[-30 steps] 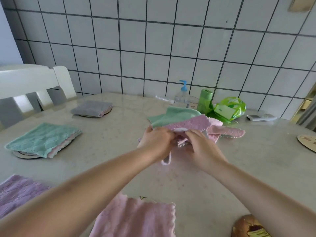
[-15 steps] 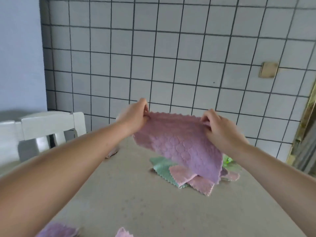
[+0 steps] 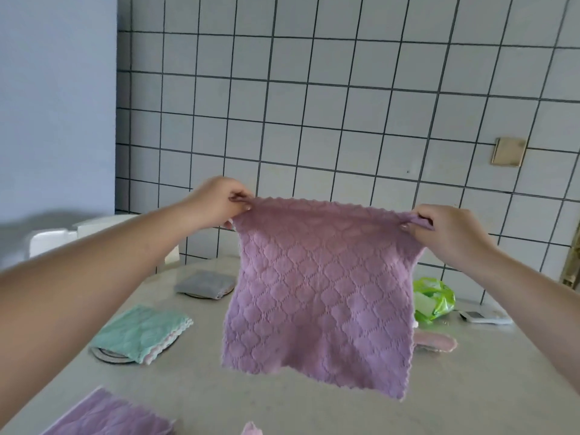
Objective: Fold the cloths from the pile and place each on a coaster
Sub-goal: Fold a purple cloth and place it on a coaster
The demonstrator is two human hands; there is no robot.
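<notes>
The wall (image 3: 345, 120) at the back is made of pale square tiles with dark lines, and it fills the top of the view from 10 to 2 o'clock. Under it lies the big, pale table (image 3: 282, 403), which runs across the whole bottom. Two bare arms reach out over the table, one from 8 o'clock and one from 4 o'clock, and both are lifted up high. Between them hangs the purple cloth (image 3: 317, 296), right in the middle, spread out flat and held up in the air above the table. Its top edge is pulled tight and its bottom edge hangs free. The left hand (image 3: 216, 202) pinches the top left corner with its fingers and thumb squeezed together on the cloth. The right hand (image 3: 448, 230) pinches the top right corner the same way, with its fingers curled on the cloth. At 8 o'clock a folded green cloth (image 3: 138, 332) sits on a round coaster (image 3: 106, 356). At 9 o'clock, farther back, a folded grey cloth (image 3: 205, 284) sits on another coaster. At 3 o'clock there is a shiny green bag (image 3: 436, 301), and just below it a bit of pink cloth (image 3: 434, 342) peeks out from behind the purple one. At 7 o'clock another purple cloth (image 3: 106, 419) lies flat on the table.
</notes>
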